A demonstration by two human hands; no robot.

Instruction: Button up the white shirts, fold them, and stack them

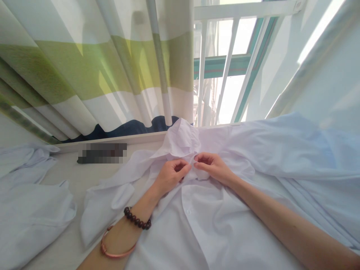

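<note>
A white button-up shirt (213, 213) lies spread in front of me, its collar (182, 137) toward the window and its button strip running down toward me. My left hand (173, 174) is closed, thumb and fingers pinching the front edge of the shirt below the collar. Close beside it, my right hand (212, 167) pinches the facing edge of the same front. The fingertips almost meet. Whether a button sits between them is too small to tell. One small button (188, 212) shows lower on the strip. A beaded bracelet (137, 218) and a copper-coloured bangle (118, 253) circle my left wrist.
More white garments (30, 217) lie at the left. A dark, pixelated object (102, 153) rests near the back ledge. Behind hangs a green and white curtain (98, 67), with white railings (226, 67) before a window. Further white fabric (315, 150) spreads to the right.
</note>
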